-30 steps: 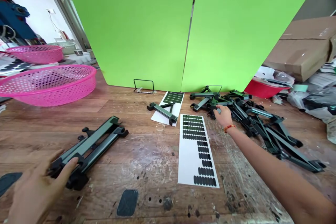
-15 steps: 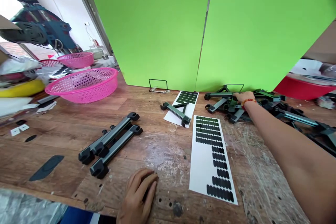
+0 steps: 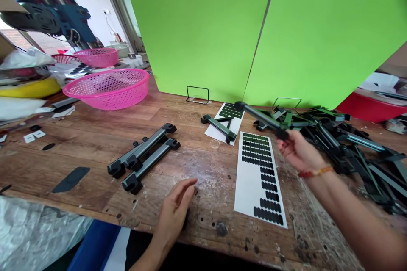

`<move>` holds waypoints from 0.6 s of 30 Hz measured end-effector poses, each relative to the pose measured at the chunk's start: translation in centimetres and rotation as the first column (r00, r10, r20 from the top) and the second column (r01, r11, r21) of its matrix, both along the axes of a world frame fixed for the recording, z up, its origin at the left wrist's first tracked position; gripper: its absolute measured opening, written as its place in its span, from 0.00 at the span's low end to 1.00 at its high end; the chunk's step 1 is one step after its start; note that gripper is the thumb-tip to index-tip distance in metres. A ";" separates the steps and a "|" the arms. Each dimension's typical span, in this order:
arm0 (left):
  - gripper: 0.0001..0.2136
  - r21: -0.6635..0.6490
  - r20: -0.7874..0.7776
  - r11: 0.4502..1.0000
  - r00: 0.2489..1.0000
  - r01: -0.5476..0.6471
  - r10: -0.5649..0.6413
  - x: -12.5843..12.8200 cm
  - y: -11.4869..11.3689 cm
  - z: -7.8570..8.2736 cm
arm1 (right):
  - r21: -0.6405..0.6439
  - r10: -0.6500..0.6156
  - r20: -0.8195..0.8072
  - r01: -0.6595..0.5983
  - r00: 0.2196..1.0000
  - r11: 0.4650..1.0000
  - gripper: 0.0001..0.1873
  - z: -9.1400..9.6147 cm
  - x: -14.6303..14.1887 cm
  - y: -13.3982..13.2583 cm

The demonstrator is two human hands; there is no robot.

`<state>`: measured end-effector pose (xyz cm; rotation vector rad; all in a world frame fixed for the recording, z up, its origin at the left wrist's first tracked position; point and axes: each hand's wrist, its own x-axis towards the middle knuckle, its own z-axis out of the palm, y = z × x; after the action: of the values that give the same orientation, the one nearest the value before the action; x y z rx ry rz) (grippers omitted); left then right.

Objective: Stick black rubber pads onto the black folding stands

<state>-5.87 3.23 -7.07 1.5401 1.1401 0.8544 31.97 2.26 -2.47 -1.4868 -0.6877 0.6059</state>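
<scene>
My right hand [image 3: 299, 150] grips one black end of a grey metal bar with black end caps [image 3: 262, 117], held tilted above the table. Beside that hand lies a heap of similar bars and folding brackets [image 3: 327, 131]. My left hand [image 3: 178, 203] is at the table's front edge, its visible fingers stretched forward; a small dark patch shows under it, too hidden to name. Left of centre, several matching bars [image 3: 148, 148] lie side by side. A white sheet of black oval stickers [image 3: 249, 182] lies between my hands. Another bracket [image 3: 219, 128] rests on a second sticker sheet [image 3: 233, 112] farther back.
Green boards [image 3: 203, 29] stand along the back, with wire holders [image 3: 197, 94] at their foot. A pink basket [image 3: 111, 89] sits at the left, and a red tub [image 3: 369, 106] at the far right. Loose black pieces [image 3: 70, 179] lie at the left front.
My right hand has come away from the heap, bringing a bar up and towards me. My left hand has turned and its fingers have straightened. The view has shifted slightly.
</scene>
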 end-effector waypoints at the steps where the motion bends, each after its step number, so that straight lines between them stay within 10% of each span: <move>1: 0.19 -0.120 0.111 0.993 0.994 0.014 0.000 0.7 0.0 0.3 | -0.016 0.050 -0.070 -0.052 0.996 0.999 0.08 -0.5 -2.7 -1.1; 4: 0.28 -0.359 0.373 0.929 0.926 0.093 0.052 3.3 -0.2 0.7 | -0.026 0.170 -0.453 -0.204 0.875 0.979 0.11 -2.4 -11.0 -3.8; 9: 0.38 -0.470 0.467 0.879 0.867 0.078 0.173 5.4 -0.5 1.1 | -0.143 0.397 -0.436 -0.497 0.808 0.856 0.14 -4.5 -20.4 -6.9; 14: 0.42 -0.481 0.424 0.873 0.893 0.078 0.154 3.1 0.4 1.7 | -0.287 0.715 -0.235 -0.750 0.658 0.596 0.10 -2.9 -20.6 -7.8; 18: 0.37 -0.437 0.345 0.884 0.939 0.164 -0.004 0.4 0.5 1.5 | -0.354 0.697 -0.043 -0.663 0.716 0.659 0.13 -0.5 -16.3 -6.5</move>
<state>-5.48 3.71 -5.55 0.9962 0.9307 0.6890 15.62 -4.22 -2.98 -1.5645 -1.2987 1.2998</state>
